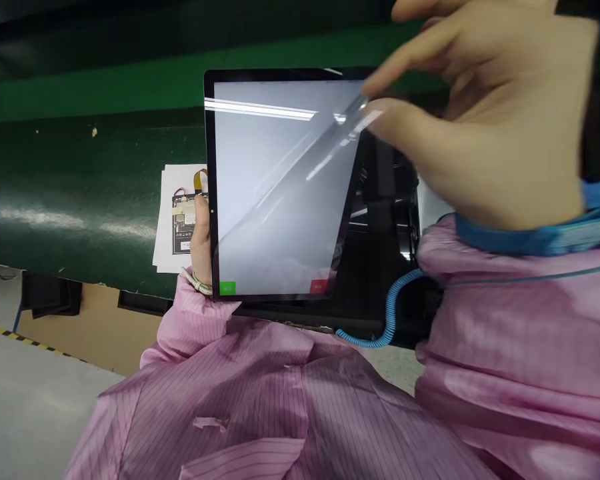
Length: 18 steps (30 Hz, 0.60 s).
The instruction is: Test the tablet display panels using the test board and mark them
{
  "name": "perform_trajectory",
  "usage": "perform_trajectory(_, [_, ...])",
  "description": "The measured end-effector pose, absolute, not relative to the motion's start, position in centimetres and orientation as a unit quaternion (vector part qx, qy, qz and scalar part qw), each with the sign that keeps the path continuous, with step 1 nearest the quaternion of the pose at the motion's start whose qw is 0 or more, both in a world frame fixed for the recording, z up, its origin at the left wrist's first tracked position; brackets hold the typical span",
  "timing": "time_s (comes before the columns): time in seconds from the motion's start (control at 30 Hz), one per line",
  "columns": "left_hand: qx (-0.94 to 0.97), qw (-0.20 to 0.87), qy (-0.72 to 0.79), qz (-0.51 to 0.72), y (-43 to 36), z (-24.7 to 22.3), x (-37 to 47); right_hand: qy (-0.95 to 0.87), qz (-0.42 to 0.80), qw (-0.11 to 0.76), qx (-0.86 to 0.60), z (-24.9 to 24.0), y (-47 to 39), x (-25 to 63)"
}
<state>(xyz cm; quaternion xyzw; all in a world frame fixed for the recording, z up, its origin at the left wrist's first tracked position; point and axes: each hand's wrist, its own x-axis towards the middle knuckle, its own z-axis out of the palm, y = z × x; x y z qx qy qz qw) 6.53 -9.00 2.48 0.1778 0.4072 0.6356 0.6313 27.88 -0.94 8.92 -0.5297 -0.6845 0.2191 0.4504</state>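
A tablet (275,253) with a lit, pale grey-white screen is held up in front of me. A green block shows at its lower left corner and a red one at its lower right. My left hand (201,240) grips the tablet's left edge; the thumb shows, the other fingers are hidden behind it. Over the screen's upper right, my right hand (500,113) pinches the corner of a clear protective film (330,137) between thumb and forefinger. The film is lifted and folded back diagonally, while its lower left part still lies against the glass.
Left of the tablet, a circuit board with a battery label (181,227) lies on white paper sheets (164,220) on the dark green bench (80,180). A blue coiled cord (393,307) runs near my right wrist strap (520,237). Glossy black items (385,247) lie at right.
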Motion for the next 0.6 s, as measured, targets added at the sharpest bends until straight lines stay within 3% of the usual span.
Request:
perform_trajectory(0.13, [0.206,0.641,0.397,0.624,-9.1,2.4,6.4,-0.771,-0.097,0.417,-0.471,8.2,-3.0,25.8])
perform_trajectory(0.37, [0.246,0.586,0.457,0.622,-8.7,3.1,7.1,-0.868,0.012,0.287,-0.404,6.7,-6.0,21.1])
perform_trajectory(0.6, [0.223,0.610,0.433,0.625,-8.9,2.4,6.2,-0.846,-0.114,0.362,-0.375,5.5,-7.1,20.7])
